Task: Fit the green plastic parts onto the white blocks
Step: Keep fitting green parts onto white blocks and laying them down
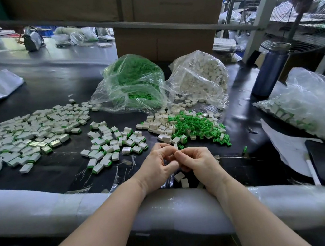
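So the table (pixel 58 89) is matte black, kinda glossy where the light hits. Right in the middle there's a loose heap of green parts (pixel 196 126), little bright plastic clips, spiky and tangled together, mixed in with plain white blocks (pixel 158 124) that are small, boxy and smooth. To the left are the done ones (pixel 28 135), flat white rectangles with a green edge showing, spread out in a wide scatter, plus a smaller batch (pixel 115 143) nearer the middle.

Behind those sit two crinkly clear bags: a green bag (pixel 133 81) stuffed with clips and a white bag (pixel 198 75) full of blocks, both with their mouths open toward the heap. Another clear bag (pixel 312 105) lies off to the right, with a dark blue metal bottle (pixel 270 71) standing near it. The near table edge is wrapped in soft white foam padding (pixel 46 207).

Both forearms rest over that padding. The left hand (pixel 158 169) and right hand (pixel 199 164) meet just this side of the heap, fingers curled in, fingertips touching each other. They look like they're pinching something small between them, but it's hidden by the fingers, so I can't tell what either one actually holds. A couple of white blocks lie just under the right wrist.
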Demonstrator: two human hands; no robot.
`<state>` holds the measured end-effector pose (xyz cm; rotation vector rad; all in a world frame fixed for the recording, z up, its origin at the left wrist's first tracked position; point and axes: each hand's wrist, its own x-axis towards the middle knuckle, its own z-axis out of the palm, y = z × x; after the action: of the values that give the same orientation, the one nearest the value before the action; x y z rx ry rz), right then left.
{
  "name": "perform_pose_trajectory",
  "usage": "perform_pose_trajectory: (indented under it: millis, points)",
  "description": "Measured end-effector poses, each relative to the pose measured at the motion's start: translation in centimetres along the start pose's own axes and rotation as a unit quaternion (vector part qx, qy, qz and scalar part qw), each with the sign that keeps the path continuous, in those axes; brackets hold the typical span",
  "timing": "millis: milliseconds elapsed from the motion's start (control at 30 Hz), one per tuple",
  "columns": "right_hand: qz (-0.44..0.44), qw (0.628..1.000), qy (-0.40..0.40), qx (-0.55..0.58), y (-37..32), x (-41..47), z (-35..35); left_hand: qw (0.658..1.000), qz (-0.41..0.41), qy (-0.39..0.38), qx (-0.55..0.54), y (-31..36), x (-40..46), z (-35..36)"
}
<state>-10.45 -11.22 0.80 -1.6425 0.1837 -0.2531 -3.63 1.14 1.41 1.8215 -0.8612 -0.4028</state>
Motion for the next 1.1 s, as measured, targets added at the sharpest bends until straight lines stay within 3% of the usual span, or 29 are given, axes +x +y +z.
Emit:
perform_pose_trajectory:
  millis: [367, 1100]
  points:
    - [-0.007, 0.999, 0.022, -0.047, -0.14, -0.09, -0.05, 1.0, 0.002, -0.02, 0.007, 0.08, 0.12, 0.23]
    - [0.0, 0.999, 0.018, -0.03, -0.17, -0.01, -0.05, 0.999, 0.011, -0.023, 0.02, -0.22, 0.22, 0.35]
